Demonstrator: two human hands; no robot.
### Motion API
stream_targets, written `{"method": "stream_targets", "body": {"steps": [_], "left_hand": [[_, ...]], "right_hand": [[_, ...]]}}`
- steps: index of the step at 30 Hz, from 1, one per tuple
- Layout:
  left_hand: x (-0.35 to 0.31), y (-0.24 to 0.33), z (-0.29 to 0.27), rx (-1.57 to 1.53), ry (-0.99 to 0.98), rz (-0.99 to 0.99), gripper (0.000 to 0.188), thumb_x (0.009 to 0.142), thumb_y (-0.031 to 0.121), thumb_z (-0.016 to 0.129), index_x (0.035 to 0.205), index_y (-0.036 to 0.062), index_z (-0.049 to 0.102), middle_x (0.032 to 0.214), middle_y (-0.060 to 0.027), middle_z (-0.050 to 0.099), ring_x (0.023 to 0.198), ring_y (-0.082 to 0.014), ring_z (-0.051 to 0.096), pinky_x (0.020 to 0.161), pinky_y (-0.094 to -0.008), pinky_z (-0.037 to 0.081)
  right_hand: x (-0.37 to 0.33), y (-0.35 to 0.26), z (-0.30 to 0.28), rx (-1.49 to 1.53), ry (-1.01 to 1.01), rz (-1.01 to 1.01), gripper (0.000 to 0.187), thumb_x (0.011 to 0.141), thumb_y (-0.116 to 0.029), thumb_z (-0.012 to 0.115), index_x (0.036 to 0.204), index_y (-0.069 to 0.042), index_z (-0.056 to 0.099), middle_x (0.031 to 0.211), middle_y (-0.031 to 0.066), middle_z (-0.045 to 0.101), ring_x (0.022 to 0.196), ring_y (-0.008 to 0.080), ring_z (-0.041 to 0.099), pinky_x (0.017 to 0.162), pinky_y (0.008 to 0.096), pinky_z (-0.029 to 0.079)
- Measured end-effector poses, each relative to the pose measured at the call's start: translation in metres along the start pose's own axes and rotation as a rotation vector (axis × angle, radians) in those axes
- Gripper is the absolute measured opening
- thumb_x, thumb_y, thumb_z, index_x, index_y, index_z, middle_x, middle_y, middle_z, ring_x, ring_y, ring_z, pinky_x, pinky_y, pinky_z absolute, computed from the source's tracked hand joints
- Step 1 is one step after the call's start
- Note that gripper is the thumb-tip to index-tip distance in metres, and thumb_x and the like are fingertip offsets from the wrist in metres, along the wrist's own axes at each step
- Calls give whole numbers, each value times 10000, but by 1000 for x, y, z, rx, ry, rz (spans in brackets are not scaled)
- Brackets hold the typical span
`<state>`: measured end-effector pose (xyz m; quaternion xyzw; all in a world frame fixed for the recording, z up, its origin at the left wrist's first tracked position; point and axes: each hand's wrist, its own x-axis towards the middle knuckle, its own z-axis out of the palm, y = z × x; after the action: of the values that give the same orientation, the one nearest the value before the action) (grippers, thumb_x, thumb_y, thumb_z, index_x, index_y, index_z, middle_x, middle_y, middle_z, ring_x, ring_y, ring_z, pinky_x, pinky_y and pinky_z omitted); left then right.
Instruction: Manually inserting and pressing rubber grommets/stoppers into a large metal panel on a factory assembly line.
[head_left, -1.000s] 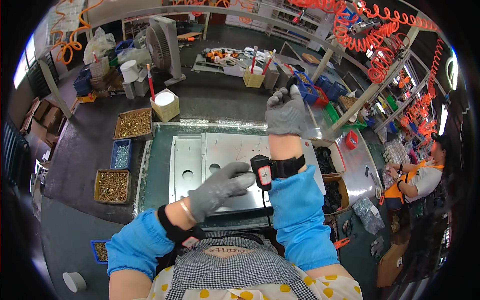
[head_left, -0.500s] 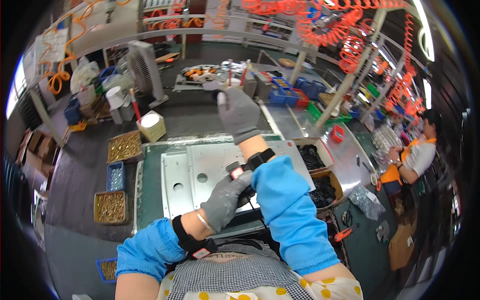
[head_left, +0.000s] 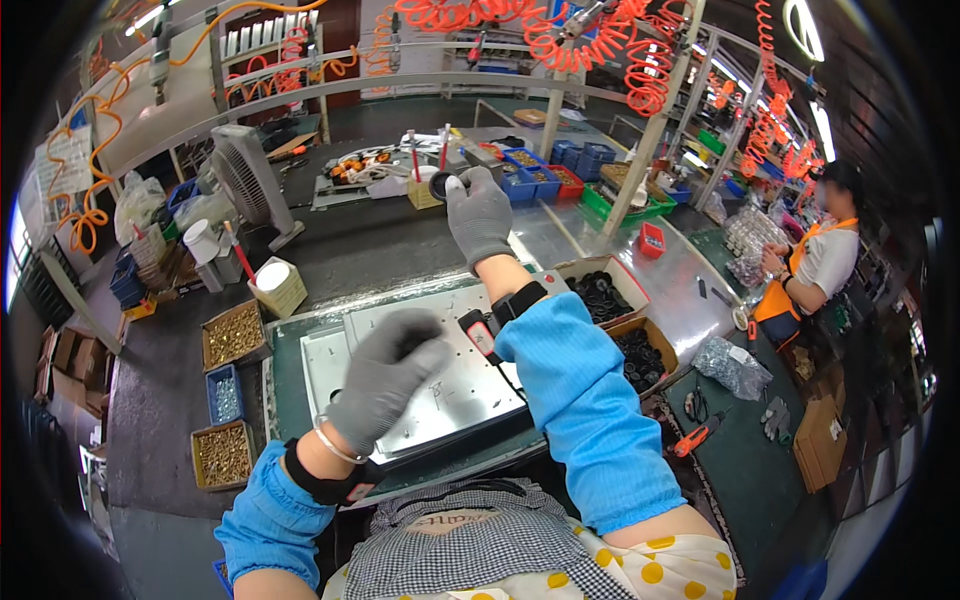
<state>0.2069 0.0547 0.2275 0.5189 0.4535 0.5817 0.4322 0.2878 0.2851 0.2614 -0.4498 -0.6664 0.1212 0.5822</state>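
My right hand (head_left: 480,220), in a grey glove, is stretched out over the far side of the bench. Thumb and fingers pinch a small black ring (head_left: 438,186). My left hand (head_left: 385,385), gloved too and smeared by motion, hovers over the left part of a flat light metal panel (head_left: 465,370). Its fingers are curved, a gap shows between them and the thumb, and I see nothing held. The panel has round holes and lies on a green work surface (head_left: 285,375). A small black device (head_left: 482,338) with a cable is strapped at my right wrist.
Right of the panel are boxes of black round parts (head_left: 600,297) (head_left: 642,360). At left stand boxes of brass-coloured pieces (head_left: 233,335) and a blue bin (head_left: 224,396). A fan (head_left: 245,180) stands farther back. A co-worker (head_left: 815,250) is at the right; red coiled hoses (head_left: 580,45) hang overhead.
My left hand has come off the device on my right wrist and moved left over the panel. My right hand stays extended with the black ring. The whole view has shifted somewhat.
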Motion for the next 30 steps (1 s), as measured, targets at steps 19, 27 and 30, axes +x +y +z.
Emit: {"method": "stream_targets", "body": {"steps": [19, 27, 30], "left_hand": [[9, -61, -83, -900, 212, -425, 213, 918, 176, 595, 1090, 49, 587, 1003, -93, 654, 907, -205, 630, 816, -316, 531], [-27, -100, -81, -115, 577, -525, 485, 885, 166, 629, 1302, 1, 445, 1131, -95, 572, 969, -168, 584, 841, -304, 511], [-35, -99, -68, -277, 449, -612, 506, 878, 180, 636, 1281, -60, 449, 1124, -139, 578, 982, -198, 592, 816, -310, 510]], "right_hand": [[-30, 35, -60, 170, -817, 199, 195, 864, -208, 603, 826, -18, 588, 606, 68, 586, 499, 148, 566, 485, 309, 459], [-111, 63, -20, -154, -1307, -118, 266, 879, -284, 574, 966, -37, 622, 833, 176, 658, 792, 319, 647, 728, 403, 495], [-130, 38, 14, -192, -1348, -133, 267, 889, -298, 548, 975, -56, 623, 895, 190, 664, 884, 364, 633, 782, 436, 484]]}}
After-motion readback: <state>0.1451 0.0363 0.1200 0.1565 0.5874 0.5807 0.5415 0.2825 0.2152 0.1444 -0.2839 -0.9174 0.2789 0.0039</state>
